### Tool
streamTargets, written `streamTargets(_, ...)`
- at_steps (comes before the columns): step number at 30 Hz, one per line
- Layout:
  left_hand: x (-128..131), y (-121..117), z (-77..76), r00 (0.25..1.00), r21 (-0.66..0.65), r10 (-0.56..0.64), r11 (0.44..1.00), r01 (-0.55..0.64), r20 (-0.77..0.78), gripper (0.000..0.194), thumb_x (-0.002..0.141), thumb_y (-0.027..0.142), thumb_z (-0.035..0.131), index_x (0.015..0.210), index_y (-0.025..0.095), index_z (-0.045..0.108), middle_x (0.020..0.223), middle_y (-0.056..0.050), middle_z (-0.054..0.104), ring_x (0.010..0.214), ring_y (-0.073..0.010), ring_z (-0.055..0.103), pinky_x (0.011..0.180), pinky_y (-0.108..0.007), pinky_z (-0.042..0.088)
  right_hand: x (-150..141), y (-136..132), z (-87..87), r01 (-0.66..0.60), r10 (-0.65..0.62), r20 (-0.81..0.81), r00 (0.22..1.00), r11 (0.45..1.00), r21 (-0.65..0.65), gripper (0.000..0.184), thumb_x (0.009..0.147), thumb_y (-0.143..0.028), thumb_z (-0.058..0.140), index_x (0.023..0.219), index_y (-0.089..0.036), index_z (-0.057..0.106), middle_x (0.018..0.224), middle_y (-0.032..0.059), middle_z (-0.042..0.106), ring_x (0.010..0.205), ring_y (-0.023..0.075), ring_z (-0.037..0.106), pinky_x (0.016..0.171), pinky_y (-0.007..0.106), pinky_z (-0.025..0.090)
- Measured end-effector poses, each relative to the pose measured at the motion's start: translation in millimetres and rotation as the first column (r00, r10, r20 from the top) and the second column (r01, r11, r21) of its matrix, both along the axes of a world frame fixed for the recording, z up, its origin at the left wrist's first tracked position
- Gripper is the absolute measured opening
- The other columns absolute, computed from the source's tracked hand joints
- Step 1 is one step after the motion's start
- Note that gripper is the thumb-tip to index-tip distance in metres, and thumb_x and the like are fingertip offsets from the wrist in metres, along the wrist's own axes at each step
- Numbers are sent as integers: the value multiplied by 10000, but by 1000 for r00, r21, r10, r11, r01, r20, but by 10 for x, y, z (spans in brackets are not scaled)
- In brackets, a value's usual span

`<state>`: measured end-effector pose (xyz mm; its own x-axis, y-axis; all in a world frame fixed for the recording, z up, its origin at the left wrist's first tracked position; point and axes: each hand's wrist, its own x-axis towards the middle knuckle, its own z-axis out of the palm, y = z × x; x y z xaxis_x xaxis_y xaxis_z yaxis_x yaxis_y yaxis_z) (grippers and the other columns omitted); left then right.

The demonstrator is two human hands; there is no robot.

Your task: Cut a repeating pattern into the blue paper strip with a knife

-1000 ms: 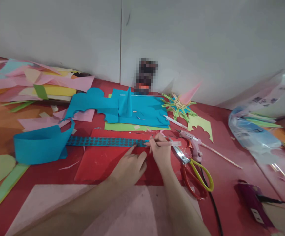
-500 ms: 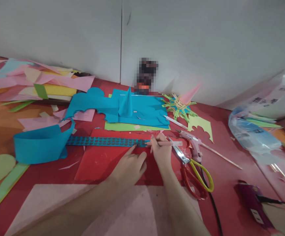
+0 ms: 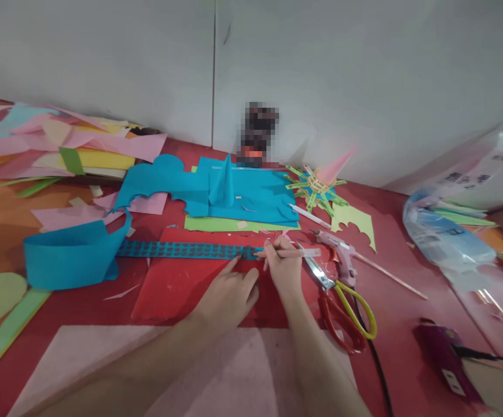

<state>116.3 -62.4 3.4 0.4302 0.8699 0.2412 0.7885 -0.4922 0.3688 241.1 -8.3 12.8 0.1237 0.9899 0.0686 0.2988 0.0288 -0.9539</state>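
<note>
A long blue paper strip [image 3: 182, 250] with dark marks along it lies across a red sheet [image 3: 177, 289], its left end curling into a wide blue loop [image 3: 71, 258]. My right hand [image 3: 283, 269] is closed round a pink pen [image 3: 297, 253], whose tip rests at the strip's right end. My left hand [image 3: 229, 295] lies on the red sheet just below the strip, forefinger stretched toward the pen tip, other fingers loosely bent.
Red-and-yellow scissors [image 3: 342, 307] and a pink glue gun [image 3: 342, 258] lie right of my right hand. Blue and green sheets [image 3: 242, 197] sit behind, a paper pile [image 3: 51, 145] far left, a plastic bag [image 3: 451, 237] right, a purple device [image 3: 446, 359] at lower right.
</note>
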Motion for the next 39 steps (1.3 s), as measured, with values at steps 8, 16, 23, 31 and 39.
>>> streamTargets(8,-9,-7,19,1000,-1,0,1000,0,-6,170,810,98,407,696,223,424,498,37,549,474,-148,552,1021,-381,365,3,-13,6,49,-49,-21,999,999,2,298,773,-249,533,554,-242,331,317,-102,392,460,163,632,487,229,508)
streamTargets(16,1,0,4,1000,2,3,1000,-3,15,178,808,95,408,692,229,417,491,42,536,472,-156,548,1012,-400,372,2,-12,36,37,-37,-1,999,999,2,299,773,-257,535,553,-242,334,319,-93,418,466,165,638,493,231,517)
streamTargets(23,-8,-4,22,999,-4,3,1000,-3,35,178,812,92,407,699,229,425,493,45,539,469,-157,544,1011,-407,372,-8,-19,41,46,-46,-16,999,999,-9,285,783,-258,522,568,-246,335,320,-93,411,466,164,633,483,234,522)
streamTargets(31,-3,3,25,1000,-22,-1,1000,2,9,174,812,96,415,695,224,421,503,38,546,483,-151,552,1022,-388,360,-2,-18,37,63,-63,-10,998,998,-17,300,753,-225,532,541,-242,320,311,-103,400,454,160,630,494,227,510)
streamTargets(39,-4,1,25,999,-24,-3,1000,4,43,178,805,90,411,696,230,413,497,40,546,474,-162,547,1007,-413,372,1,-9,26,56,-56,-9,998,998,-11,288,752,-245,531,545,-246,331,313,-97,401,454,165,628,494,239,518)
